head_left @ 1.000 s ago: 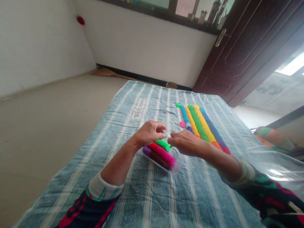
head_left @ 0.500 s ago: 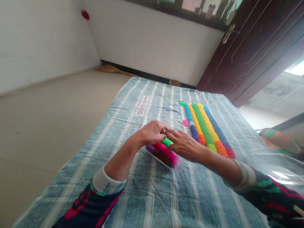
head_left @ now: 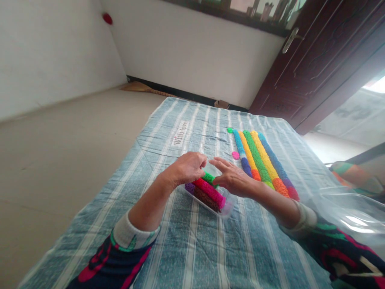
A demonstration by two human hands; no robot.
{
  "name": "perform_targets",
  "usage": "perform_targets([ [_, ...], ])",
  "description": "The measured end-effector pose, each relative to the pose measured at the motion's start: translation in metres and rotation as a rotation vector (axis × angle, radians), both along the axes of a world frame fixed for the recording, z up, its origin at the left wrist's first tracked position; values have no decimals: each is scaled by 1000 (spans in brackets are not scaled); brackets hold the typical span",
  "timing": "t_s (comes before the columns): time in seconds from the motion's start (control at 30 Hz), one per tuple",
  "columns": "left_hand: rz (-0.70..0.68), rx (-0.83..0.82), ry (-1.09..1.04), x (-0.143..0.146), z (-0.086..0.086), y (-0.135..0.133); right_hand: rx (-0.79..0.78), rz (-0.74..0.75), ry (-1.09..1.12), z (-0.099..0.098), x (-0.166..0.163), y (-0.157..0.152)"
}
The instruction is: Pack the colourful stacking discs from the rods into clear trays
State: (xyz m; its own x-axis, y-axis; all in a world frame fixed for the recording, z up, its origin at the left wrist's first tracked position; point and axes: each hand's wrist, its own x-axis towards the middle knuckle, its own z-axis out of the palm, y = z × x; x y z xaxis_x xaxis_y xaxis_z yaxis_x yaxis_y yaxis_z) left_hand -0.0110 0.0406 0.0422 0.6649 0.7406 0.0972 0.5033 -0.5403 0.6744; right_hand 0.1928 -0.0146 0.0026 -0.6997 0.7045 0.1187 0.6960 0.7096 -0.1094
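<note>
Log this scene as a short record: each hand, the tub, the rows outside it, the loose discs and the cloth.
Left hand: fingers curled, over the tub; grip unclear
Right hand: fingers spread, thumb near the green row
Tub contents: green row, pink-red row, purple-brown row
Outside rows: five, side by side, right of the tub
Loose discs: green disc, pink disc
Cloth: blue-grey, pale stripes

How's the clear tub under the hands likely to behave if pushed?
Clear tub: probably somewhat flexible, given its see-through plastic look. Likely slides rather than tips, as it sits low with the pink row lying lengthwise inside. The striped cloth may bunch, since it already shows wrinkles.
</note>
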Motion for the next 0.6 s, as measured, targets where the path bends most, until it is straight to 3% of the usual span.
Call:
perform_targets([
  [0.27, -130, -1, 106, 5, 9, -16, -73, -46, 14, -5, 6, 2],
  [0.47, -214, 18, 484, 16, 17, -23, -117, -62, 1, -10, 9, 5],
  [0.6, -239, 62, 598, 22, 19, -26, -93, -68, -15, -9, 9, 5],
])
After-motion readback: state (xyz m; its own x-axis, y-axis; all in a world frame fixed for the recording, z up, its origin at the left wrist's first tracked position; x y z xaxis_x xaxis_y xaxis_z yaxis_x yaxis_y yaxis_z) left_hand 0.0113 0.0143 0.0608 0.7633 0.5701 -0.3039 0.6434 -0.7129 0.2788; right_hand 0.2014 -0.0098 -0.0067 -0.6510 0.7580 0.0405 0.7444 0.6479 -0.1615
